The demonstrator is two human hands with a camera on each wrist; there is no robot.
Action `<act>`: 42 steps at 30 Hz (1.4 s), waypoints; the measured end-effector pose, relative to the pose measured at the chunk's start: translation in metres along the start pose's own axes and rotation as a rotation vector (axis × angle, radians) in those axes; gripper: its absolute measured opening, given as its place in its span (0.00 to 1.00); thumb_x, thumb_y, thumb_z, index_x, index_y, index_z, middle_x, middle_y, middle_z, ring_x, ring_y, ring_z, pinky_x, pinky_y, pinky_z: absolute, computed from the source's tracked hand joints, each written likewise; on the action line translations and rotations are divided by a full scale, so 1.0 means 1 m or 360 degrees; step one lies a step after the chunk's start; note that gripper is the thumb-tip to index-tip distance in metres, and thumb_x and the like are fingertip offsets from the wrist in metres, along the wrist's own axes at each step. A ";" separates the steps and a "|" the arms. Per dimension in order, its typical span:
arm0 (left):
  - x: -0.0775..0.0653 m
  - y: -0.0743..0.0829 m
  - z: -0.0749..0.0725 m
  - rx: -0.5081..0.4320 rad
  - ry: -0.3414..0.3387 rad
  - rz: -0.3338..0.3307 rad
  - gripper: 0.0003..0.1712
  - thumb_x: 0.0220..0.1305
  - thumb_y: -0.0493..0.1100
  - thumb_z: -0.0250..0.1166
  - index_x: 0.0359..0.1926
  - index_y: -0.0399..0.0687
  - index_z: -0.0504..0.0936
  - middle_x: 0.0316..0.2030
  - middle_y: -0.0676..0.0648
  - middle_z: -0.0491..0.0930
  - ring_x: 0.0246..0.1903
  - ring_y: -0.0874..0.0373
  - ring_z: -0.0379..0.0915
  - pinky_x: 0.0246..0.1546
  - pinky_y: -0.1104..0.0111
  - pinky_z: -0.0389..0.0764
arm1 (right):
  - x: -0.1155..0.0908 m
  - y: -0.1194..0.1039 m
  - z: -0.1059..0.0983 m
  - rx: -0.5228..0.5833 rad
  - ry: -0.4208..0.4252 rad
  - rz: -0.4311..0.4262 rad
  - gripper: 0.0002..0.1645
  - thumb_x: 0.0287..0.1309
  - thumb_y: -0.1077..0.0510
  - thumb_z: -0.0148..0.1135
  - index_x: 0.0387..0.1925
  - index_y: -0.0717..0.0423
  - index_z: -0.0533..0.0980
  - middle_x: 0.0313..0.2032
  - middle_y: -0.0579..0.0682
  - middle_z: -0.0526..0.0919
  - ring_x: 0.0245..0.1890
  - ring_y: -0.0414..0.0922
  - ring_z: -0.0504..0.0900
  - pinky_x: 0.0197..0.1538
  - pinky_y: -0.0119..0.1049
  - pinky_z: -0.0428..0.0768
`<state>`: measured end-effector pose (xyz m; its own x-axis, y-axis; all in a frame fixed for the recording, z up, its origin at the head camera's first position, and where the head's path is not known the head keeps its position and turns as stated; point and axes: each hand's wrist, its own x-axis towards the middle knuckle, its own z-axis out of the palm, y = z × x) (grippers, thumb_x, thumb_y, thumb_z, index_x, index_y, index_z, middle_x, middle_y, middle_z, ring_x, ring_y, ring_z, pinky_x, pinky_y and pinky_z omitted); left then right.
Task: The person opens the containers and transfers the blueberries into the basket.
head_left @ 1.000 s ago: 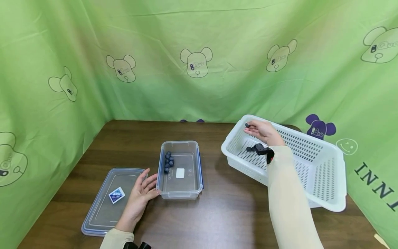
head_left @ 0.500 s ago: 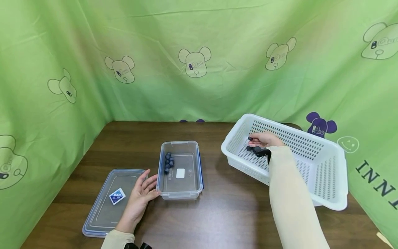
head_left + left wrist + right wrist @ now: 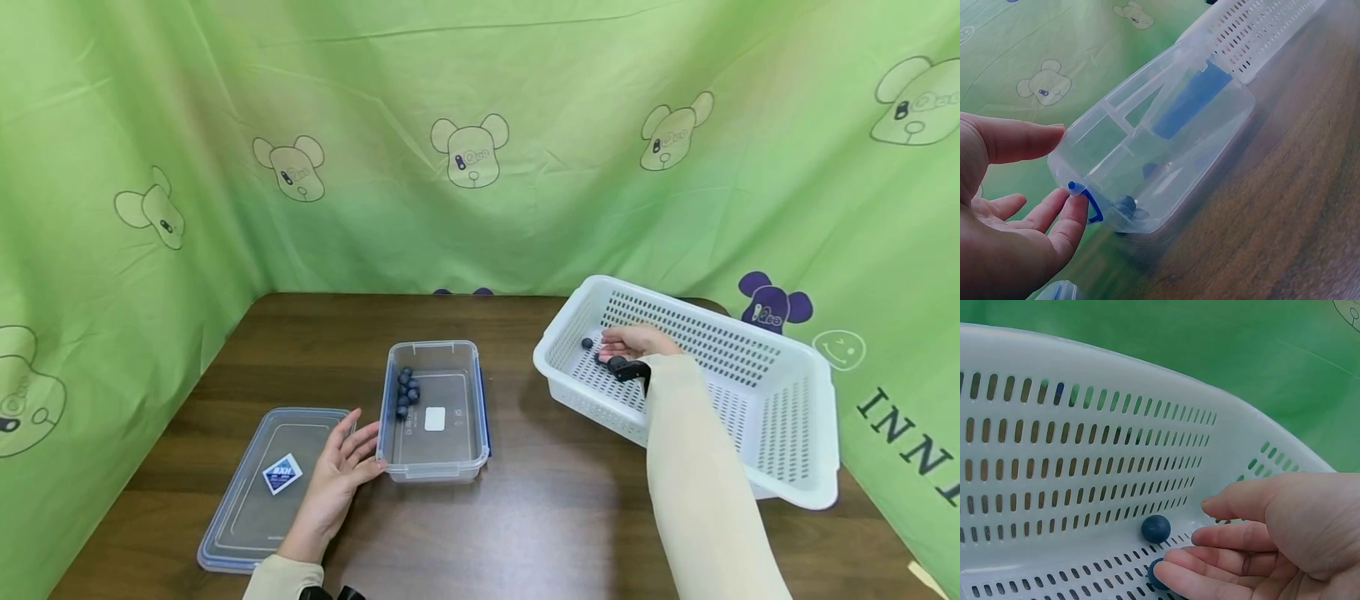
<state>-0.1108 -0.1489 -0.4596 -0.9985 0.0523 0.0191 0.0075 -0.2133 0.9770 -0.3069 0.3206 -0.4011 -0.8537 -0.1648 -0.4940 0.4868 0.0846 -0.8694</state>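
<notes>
My right hand (image 3: pixel 637 342) is inside the white perforated basket (image 3: pixel 817 433), palm turned sideways and fingers loosely extended. One dark blue blueberry (image 3: pixel 1155 529) lies on the basket floor just off the fingertips. Another blueberry (image 3: pixel 1157 575) is partly hidden behind the lower fingers; I cannot tell whether they touch it. My left hand (image 3: pixel 337 483) rests against the near left corner of a clear plastic box (image 3: pixel 438 468). Its thumb touches the rim and two fingertips touch the blue latch (image 3: pixel 1093 206). Several blueberries (image 3: pixel 405 393) lie along the left side inside the box.
A clear lid (image 3: pixel 262 517) with blue edging and a diamond label lies on the brown wooden table (image 3: pixel 525 533), left of the box and partly under the left hand. Green cloth (image 3: pixel 375 242) printed with bear heads hangs around the table.
My right hand has gone down into the basket. The blueberry pinched in its fingers earlier now appears let go, with one lying on the basket floor left of them. The left hand stays put.
</notes>
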 end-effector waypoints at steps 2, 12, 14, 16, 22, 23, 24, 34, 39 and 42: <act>0.000 0.000 0.000 0.0004 -0.0007 0.0001 0.50 0.56 0.19 0.60 0.75 0.32 0.45 0.64 0.27 0.63 0.52 0.64 0.72 0.51 0.74 0.76 | 0.001 0.000 -0.001 0.0075 -0.0010 0.0000 0.15 0.75 0.63 0.44 0.54 0.70 0.68 0.28 0.52 0.85 0.29 0.41 0.86 0.43 0.30 0.82; 0.000 -0.001 0.001 0.0001 -0.0006 0.0003 0.50 0.56 0.19 0.60 0.75 0.32 0.45 0.63 0.29 0.65 0.52 0.64 0.73 0.50 0.74 0.76 | -0.001 -0.017 0.003 0.0395 -0.0059 -0.0251 0.18 0.76 0.64 0.42 0.61 0.70 0.61 0.39 0.55 0.79 0.39 0.45 0.84 0.55 0.35 0.78; -0.001 -0.001 0.001 0.0002 -0.0005 0.0007 0.50 0.56 0.19 0.60 0.75 0.32 0.45 0.63 0.30 0.65 0.52 0.64 0.73 0.50 0.74 0.76 | -0.004 -0.025 0.008 0.0453 -0.0053 -0.0322 0.14 0.75 0.65 0.43 0.56 0.69 0.64 0.39 0.56 0.79 0.40 0.46 0.83 0.54 0.36 0.79; -0.001 0.000 0.001 0.0002 -0.0008 0.0013 0.50 0.56 0.19 0.60 0.75 0.32 0.45 0.63 0.31 0.66 0.52 0.64 0.73 0.50 0.74 0.76 | -0.006 -0.033 0.015 0.0487 -0.0046 -0.0374 0.10 0.74 0.67 0.45 0.52 0.68 0.67 0.38 0.57 0.79 0.40 0.46 0.83 0.53 0.36 0.80; -0.001 0.000 0.002 -0.0003 -0.0010 0.0019 0.50 0.56 0.18 0.59 0.75 0.31 0.44 0.62 0.32 0.67 0.52 0.64 0.73 0.51 0.74 0.76 | -0.016 -0.050 0.041 0.0406 -0.0037 -0.0493 0.08 0.73 0.66 0.48 0.44 0.63 0.74 0.35 0.56 0.79 0.37 0.45 0.82 0.49 0.35 0.82; -0.001 0.000 0.002 -0.0004 -0.0010 0.0020 0.50 0.56 0.18 0.59 0.75 0.31 0.45 0.62 0.32 0.67 0.52 0.64 0.73 0.51 0.74 0.76 | -0.018 -0.052 0.045 0.0388 -0.0034 -0.0511 0.08 0.73 0.66 0.48 0.42 0.62 0.75 0.35 0.56 0.79 0.37 0.45 0.83 0.48 0.34 0.82; -0.001 0.000 0.002 -0.0005 -0.0009 0.0020 0.50 0.55 0.18 0.59 0.75 0.31 0.45 0.62 0.32 0.67 0.52 0.64 0.73 0.51 0.74 0.76 | -0.019 -0.053 0.050 0.0365 -0.0036 -0.0527 0.08 0.73 0.65 0.48 0.42 0.61 0.75 0.35 0.55 0.79 0.36 0.45 0.83 0.47 0.34 0.82; -0.001 0.001 0.002 0.0002 -0.0007 -0.0005 0.50 0.56 0.19 0.59 0.76 0.33 0.45 0.64 0.28 0.63 0.52 0.64 0.72 0.51 0.74 0.75 | -0.024 -0.061 0.110 0.0178 -0.0110 -0.0665 0.09 0.73 0.64 0.50 0.49 0.65 0.72 0.30 0.54 0.80 0.30 0.45 0.85 0.40 0.35 0.84; -0.001 0.001 0.001 0.0003 -0.0007 0.0003 0.50 0.56 0.19 0.60 0.76 0.33 0.45 0.64 0.29 0.64 0.52 0.64 0.72 0.51 0.74 0.75 | -0.021 -0.055 0.144 0.0159 -0.0229 -0.0668 0.10 0.71 0.66 0.51 0.45 0.66 0.78 0.28 0.55 0.82 0.28 0.46 0.84 0.38 0.37 0.85; -0.001 0.001 0.000 -0.0003 -0.0002 0.0013 0.50 0.56 0.19 0.60 0.76 0.33 0.45 0.63 0.32 0.66 0.52 0.64 0.72 0.51 0.74 0.76 | -0.016 -0.050 0.165 0.0104 -0.0313 -0.0628 0.15 0.71 0.66 0.50 0.51 0.73 0.76 0.28 0.55 0.81 0.27 0.45 0.84 0.38 0.38 0.85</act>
<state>-0.1101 -0.1489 -0.4587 -0.9983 0.0518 0.0273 0.0155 -0.2155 0.9764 -0.2869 0.1571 -0.3482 -0.9281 -0.3564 -0.1079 0.1466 -0.0835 -0.9857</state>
